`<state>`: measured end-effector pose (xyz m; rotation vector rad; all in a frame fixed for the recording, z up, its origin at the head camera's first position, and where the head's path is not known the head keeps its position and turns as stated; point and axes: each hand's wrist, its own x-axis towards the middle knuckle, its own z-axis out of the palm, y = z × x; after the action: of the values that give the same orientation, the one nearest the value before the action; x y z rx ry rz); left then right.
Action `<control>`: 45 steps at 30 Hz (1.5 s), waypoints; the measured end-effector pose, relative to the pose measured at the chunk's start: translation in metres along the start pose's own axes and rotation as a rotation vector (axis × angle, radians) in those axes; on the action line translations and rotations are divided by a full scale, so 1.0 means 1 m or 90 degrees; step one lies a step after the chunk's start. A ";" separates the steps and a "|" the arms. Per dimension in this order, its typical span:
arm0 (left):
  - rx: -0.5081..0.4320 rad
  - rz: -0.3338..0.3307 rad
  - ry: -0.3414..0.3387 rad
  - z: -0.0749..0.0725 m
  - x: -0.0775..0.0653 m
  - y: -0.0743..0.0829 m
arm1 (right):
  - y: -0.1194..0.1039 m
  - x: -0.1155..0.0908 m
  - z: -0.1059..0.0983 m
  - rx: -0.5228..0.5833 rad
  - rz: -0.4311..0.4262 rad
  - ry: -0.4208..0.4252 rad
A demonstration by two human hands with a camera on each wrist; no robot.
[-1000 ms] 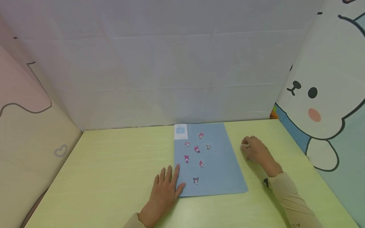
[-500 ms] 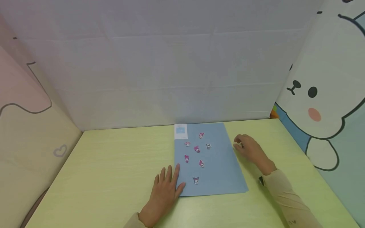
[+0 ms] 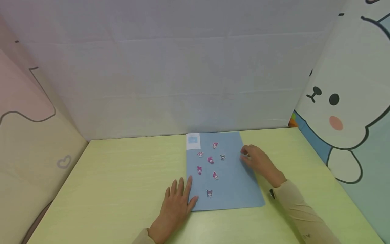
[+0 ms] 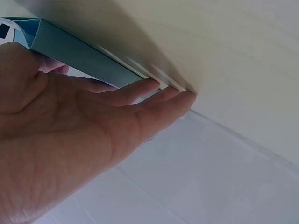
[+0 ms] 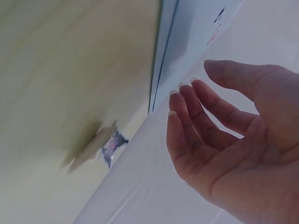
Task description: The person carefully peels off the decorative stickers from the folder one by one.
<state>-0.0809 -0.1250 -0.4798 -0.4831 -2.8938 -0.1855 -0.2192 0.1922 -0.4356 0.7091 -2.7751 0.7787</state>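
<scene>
A blue folder-like booklet (image 3: 234, 189) lies on the table, with several small cartoon stickers (image 3: 215, 175) spread over its cover. My left hand (image 3: 175, 205) rests at its lower left edge, fingers straight; the left wrist view shows the fingertips touching the tabletop beside the booklet's side. Over the booklet's right edge hovers my right hand (image 3: 259, 162), fingers loosely bent. Nothing is visible between thumb and fingers in the right wrist view. There, a small cartoon cutout (image 5: 112, 145) lies on the table away from the hand; in the head view the right arm hides it.
A white label (image 3: 193, 141) marks the booklet's upper left corner. The yellow-green table (image 3: 122, 176) ends at a white cloth wall (image 3: 170, 84) behind. Printed cartoon panels (image 3: 344, 115) flank it on the sides.
My right hand has moved left, from the table beside the booklet to above its right edge. The left hand and the stickers on the booklet stay where they were.
</scene>
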 end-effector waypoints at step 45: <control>0.005 -0.002 -0.009 -0.011 0.000 0.003 | -0.031 0.021 0.039 -0.078 -0.059 -0.030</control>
<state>-0.0778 -0.1236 -0.4692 -0.4816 -2.9085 -0.1714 -0.2235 0.1397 -0.4487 0.8348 -2.7799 0.5770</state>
